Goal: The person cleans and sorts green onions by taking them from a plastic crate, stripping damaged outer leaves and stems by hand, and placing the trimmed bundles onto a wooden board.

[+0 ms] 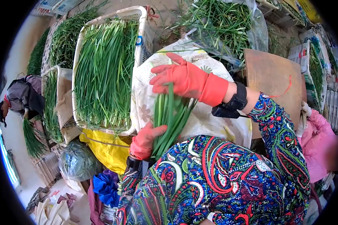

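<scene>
My left hand, in an orange-red rubber glove, is closed round the lower part of a bunch of garlic chives. Its thumb lies across the front of the bunch, while the other fingers are mostly hidden. Over the bunch's upper end is my right hand, gloved alike, with its fingers stretched out to the left and apart. One broad green blade runs up to its palm; whether the palm presses on it I cannot tell. Beneath both hands spreads a pale flower-patterned cloth.
Left of the cloth stands a white plastic crate packed with chives. Loose greens lie in clear plastic behind. A brown board is at the right. One person holds greens far left; another's pink sleeve is at right.
</scene>
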`<action>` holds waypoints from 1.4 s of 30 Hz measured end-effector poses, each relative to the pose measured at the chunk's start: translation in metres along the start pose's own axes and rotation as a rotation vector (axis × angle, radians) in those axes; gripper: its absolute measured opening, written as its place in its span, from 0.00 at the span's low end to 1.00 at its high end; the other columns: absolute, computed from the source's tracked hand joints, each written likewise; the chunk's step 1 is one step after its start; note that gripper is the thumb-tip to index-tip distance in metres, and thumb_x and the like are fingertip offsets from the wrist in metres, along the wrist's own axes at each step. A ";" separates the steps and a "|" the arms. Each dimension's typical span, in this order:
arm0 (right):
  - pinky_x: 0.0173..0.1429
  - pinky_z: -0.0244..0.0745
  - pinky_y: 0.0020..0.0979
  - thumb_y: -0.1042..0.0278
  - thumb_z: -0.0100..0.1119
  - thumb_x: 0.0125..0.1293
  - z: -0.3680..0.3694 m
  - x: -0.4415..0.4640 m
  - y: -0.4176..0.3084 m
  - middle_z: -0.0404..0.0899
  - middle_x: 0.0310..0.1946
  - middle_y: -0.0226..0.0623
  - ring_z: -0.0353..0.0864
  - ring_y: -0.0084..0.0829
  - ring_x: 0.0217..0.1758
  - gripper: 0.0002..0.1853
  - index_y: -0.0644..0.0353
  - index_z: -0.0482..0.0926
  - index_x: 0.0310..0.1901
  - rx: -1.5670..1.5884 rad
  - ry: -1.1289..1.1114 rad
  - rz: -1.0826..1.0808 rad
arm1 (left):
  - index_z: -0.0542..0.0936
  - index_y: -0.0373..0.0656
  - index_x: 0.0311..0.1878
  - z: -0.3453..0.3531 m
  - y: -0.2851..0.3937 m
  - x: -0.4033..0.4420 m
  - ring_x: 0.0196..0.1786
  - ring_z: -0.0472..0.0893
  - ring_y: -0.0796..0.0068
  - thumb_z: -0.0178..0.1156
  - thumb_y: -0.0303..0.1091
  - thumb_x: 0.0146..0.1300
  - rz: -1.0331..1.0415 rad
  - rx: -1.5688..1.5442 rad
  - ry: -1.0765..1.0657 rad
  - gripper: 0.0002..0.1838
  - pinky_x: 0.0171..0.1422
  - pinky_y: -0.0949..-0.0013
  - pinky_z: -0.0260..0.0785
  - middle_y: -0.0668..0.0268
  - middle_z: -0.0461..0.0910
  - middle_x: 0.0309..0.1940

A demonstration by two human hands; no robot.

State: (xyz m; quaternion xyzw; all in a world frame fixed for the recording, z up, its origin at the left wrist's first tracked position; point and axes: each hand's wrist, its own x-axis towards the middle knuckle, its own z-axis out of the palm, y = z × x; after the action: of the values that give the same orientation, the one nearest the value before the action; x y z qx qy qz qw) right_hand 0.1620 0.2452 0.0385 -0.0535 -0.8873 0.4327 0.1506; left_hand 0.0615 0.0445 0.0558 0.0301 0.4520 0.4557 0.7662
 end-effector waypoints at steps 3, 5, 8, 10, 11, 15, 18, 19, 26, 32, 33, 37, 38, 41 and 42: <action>0.68 0.36 0.46 0.56 0.47 0.58 -0.013 0.004 0.006 0.79 0.37 0.15 0.71 0.19 0.54 0.08 0.37 0.78 0.31 -0.084 -0.052 -0.033 | 0.61 0.41 0.60 0.004 -0.001 0.004 0.39 0.80 0.61 0.58 0.31 0.55 0.046 -0.069 -0.032 0.29 0.44 0.62 0.74 0.57 0.76 0.43; 0.68 0.37 0.45 0.57 0.47 0.58 -0.018 0.003 0.003 0.79 0.37 0.16 0.73 0.19 0.52 0.08 0.38 0.78 0.31 -0.048 -0.055 0.011 | 0.66 0.38 0.55 0.000 -0.005 0.009 0.37 0.80 0.60 0.62 0.35 0.53 0.089 -0.071 -0.063 0.27 0.40 0.61 0.75 0.56 0.77 0.40; 0.67 0.44 0.43 0.58 0.52 0.58 -0.034 0.008 -0.008 0.79 0.36 0.21 0.75 0.24 0.49 0.07 0.45 0.78 0.34 -0.070 -0.083 0.072 | 0.66 0.39 0.55 0.009 0.001 0.006 0.39 0.79 0.63 0.62 0.34 0.53 0.053 -0.104 -0.060 0.26 0.42 0.63 0.74 0.59 0.77 0.41; 0.61 0.56 0.38 0.61 0.53 0.59 -0.058 0.013 0.010 0.79 0.37 0.33 0.75 0.28 0.46 0.09 0.55 0.78 0.36 0.247 0.024 0.125 | 0.67 0.39 0.55 0.007 -0.003 0.004 0.40 0.79 0.66 0.62 0.33 0.53 0.083 0.025 -0.022 0.26 0.44 0.65 0.73 0.60 0.77 0.41; 0.54 0.65 0.34 0.63 0.53 0.59 -0.076 0.016 0.027 0.79 0.38 0.43 0.75 0.30 0.43 0.11 0.61 0.78 0.36 0.585 0.155 0.121 | 0.67 0.40 0.55 0.006 -0.005 0.003 0.40 0.78 0.67 0.62 0.32 0.53 0.099 0.088 -0.001 0.26 0.45 0.66 0.72 0.61 0.77 0.41; 0.36 0.71 0.40 0.67 0.50 0.58 -0.181 -0.014 0.096 0.73 0.29 0.44 0.75 0.42 0.33 0.08 0.62 0.74 0.34 -1.028 0.481 0.113 | 0.62 0.42 0.61 0.001 -0.002 -0.005 0.48 0.74 0.75 0.62 0.24 0.51 -0.036 -0.002 0.102 0.33 0.53 0.72 0.65 0.67 0.74 0.48; 0.36 0.71 0.39 0.67 0.50 0.55 -0.198 -0.004 0.060 0.73 0.27 0.47 0.75 0.44 0.33 0.07 0.62 0.73 0.31 -1.068 0.281 0.209 | 0.62 0.40 0.61 0.001 0.000 -0.002 0.47 0.74 0.75 0.61 0.23 0.50 0.016 0.070 0.143 0.32 0.52 0.72 0.66 0.65 0.74 0.47; 0.36 0.71 0.39 0.67 0.50 0.55 -0.197 -0.001 0.063 0.73 0.25 0.47 0.75 0.42 0.32 0.08 0.63 0.73 0.30 -0.961 0.341 -0.081 | 0.62 0.38 0.60 0.003 0.004 -0.001 0.46 0.75 0.74 0.62 0.24 0.51 -0.021 0.075 0.147 0.32 0.51 0.71 0.68 0.63 0.74 0.47; 0.65 0.46 0.47 0.50 0.59 0.49 -0.023 -0.003 -0.011 0.71 0.53 0.29 0.62 0.31 0.62 0.16 0.45 0.80 0.39 -0.320 -0.222 -0.171 | 0.64 0.36 0.58 0.022 0.013 0.001 0.45 0.76 0.73 0.63 0.24 0.50 -0.010 0.150 0.102 0.31 0.50 0.71 0.69 0.63 0.75 0.46; 0.67 0.42 0.49 0.59 0.55 0.53 -0.025 0.012 -0.013 0.75 0.43 0.22 0.68 0.24 0.56 0.06 0.49 0.77 0.31 -0.109 -0.457 0.036 | 0.64 0.37 0.59 0.018 0.006 0.004 0.46 0.76 0.73 0.63 0.22 0.50 -0.031 0.119 0.093 0.31 0.50 0.70 0.70 0.62 0.75 0.47; 0.67 0.42 0.48 0.60 0.55 0.54 -0.026 0.014 -0.009 0.76 0.41 0.21 0.70 0.24 0.54 0.06 0.49 0.77 0.30 -0.101 -0.411 0.055 | 0.64 0.37 0.59 0.019 0.007 0.003 0.46 0.76 0.73 0.63 0.22 0.49 -0.038 0.110 0.084 0.31 0.49 0.70 0.70 0.62 0.75 0.47; 0.55 0.63 0.35 0.63 0.53 0.49 -0.026 0.020 0.036 0.76 0.24 0.28 0.76 0.32 0.34 0.05 0.52 0.75 0.23 -0.651 0.215 -0.303 | 0.64 0.38 0.59 0.022 0.010 0.002 0.46 0.77 0.71 0.62 0.21 0.49 -0.033 0.131 0.106 0.31 0.49 0.70 0.70 0.61 0.75 0.47; 0.56 0.63 0.35 0.65 0.53 0.51 -0.043 0.024 0.051 0.77 0.30 0.29 0.76 0.32 0.38 0.04 0.52 0.76 0.28 -0.736 0.208 -0.228 | 0.64 0.38 0.59 0.022 0.009 0.002 0.46 0.77 0.70 0.62 0.21 0.50 -0.021 0.105 0.096 0.31 0.49 0.69 0.70 0.61 0.75 0.47; 0.47 0.70 0.34 0.72 0.52 0.50 -0.133 0.022 0.090 0.78 0.35 0.37 0.76 0.41 0.40 0.09 0.54 0.78 0.35 -0.767 0.328 -0.068 | 0.65 0.38 0.58 0.018 0.003 -0.002 0.44 0.77 0.67 0.59 0.25 0.50 0.050 0.050 0.130 0.29 0.50 0.67 0.70 0.59 0.76 0.46; 0.38 0.72 0.35 0.69 0.52 0.52 -0.155 0.024 0.101 0.74 0.27 0.49 0.76 0.41 0.34 0.08 0.63 0.74 0.32 -1.215 0.329 0.300 | 0.65 0.39 0.58 0.014 0.000 -0.004 0.44 0.77 0.66 0.58 0.27 0.51 0.083 0.034 0.152 0.28 0.50 0.66 0.70 0.59 0.76 0.46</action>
State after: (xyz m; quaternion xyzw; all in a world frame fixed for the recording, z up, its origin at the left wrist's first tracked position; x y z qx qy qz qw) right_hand 0.1848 0.4297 0.0548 -0.3184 -0.9222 -0.1442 0.1653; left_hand 0.0709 0.0469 0.0668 0.0269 0.5148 0.4803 0.7096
